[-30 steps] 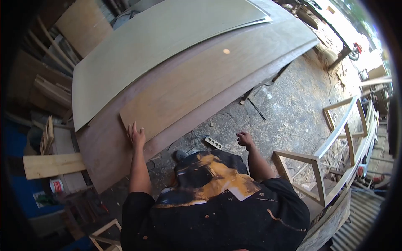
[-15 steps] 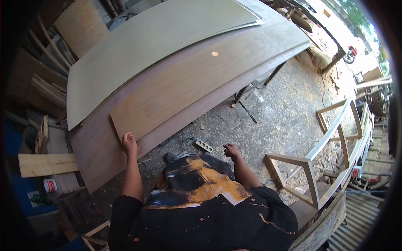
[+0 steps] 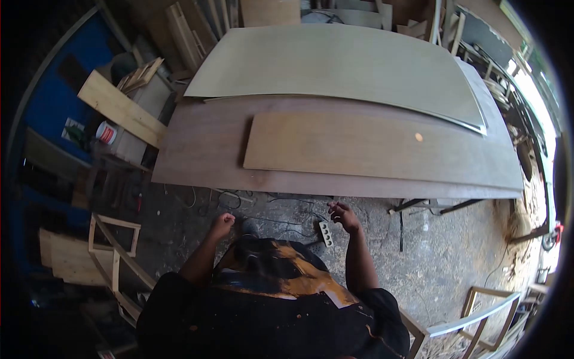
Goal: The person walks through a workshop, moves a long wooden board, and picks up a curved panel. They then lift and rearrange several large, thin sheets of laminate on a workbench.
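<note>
My left hand (image 3: 223, 225) hangs in front of the table's near edge, its fingers curled together, with nothing visible in them. My right hand (image 3: 344, 218) is raised over the floor with its fingers loosely bent and apart, empty as far as I can see. Both hands are clear of the boards. Beyond them a narrow plywood panel (image 3: 335, 143) lies on a wide pinkish-brown sheet (image 3: 197, 158), with a pale knot-like spot near its right end. Behind it lies a large pale board (image 3: 341, 66), overlapping the same sheet.
A white power strip (image 3: 325, 234) lies on the floor by my right hand. Cables run under the table edge. Wooden frames (image 3: 128, 263) stand at lower left, another frame (image 3: 478, 326) at lower right. A white tub (image 3: 106, 133) and a light plank (image 3: 116, 107) are at left.
My view has swung left, facing the table squarely. My left hand has come away from the narrow panel's near corner. My right hand is raised, its fingers more spread.
</note>
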A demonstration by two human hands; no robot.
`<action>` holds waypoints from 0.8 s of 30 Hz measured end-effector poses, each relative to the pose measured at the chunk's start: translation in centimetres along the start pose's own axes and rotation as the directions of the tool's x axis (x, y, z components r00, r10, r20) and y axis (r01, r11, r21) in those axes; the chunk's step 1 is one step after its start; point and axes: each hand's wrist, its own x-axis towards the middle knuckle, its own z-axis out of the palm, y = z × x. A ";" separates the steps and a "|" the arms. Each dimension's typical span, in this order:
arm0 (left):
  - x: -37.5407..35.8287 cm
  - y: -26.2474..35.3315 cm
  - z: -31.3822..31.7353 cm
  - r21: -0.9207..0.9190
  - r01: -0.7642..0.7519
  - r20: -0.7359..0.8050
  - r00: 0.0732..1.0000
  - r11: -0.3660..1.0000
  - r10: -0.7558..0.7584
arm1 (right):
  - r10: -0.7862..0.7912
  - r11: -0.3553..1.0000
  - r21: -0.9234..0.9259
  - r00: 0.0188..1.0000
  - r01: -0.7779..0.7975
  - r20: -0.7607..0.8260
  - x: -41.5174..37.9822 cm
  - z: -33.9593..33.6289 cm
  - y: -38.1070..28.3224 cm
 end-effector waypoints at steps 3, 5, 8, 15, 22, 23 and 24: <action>-0.8 -0.3 -1.2 -0.113 0.222 0.018 0.975 0.968 -0.222 | -0.037 0.999 -0.008 0.997 0.037 0.060 1.7 4.7 -1.5; -0.9 -1.6 -1.5 -0.125 0.135 0.036 0.991 0.983 -0.132 | -0.046 0.998 -0.039 0.993 0.051 0.110 3.0 8.1 -1.8; -1.3 -4.6 -2.4 -0.185 0.123 0.064 0.991 0.975 -0.113 | -0.020 0.995 -0.087 0.977 0.040 0.212 4.4 14.6 -2.9; -2.9 -19.6 -10.5 -0.298 0.201 0.038 0.979 0.933 -0.199 | -0.153 0.966 -0.143 0.924 0.214 0.351 12.9 33.7 -2.1; -9.0 -31.5 -20.6 -0.221 0.250 -0.297 0.903 0.943 -0.310 | -0.488 0.784 -0.171 0.764 0.596 0.422 24.5 48.2 -0.2; -10.2 -32.3 -22.5 -0.238 0.256 -0.353 0.876 0.937 -0.329 | -0.460 0.777 -0.299 0.824 0.554 0.331 26.3 48.9 0.1; -11.3 -32.8 -24.2 -0.245 0.274 -0.365 0.863 0.930 -0.350 | -0.429 0.773 -0.414 0.877 0.481 0.217 29.1 49.1 1.0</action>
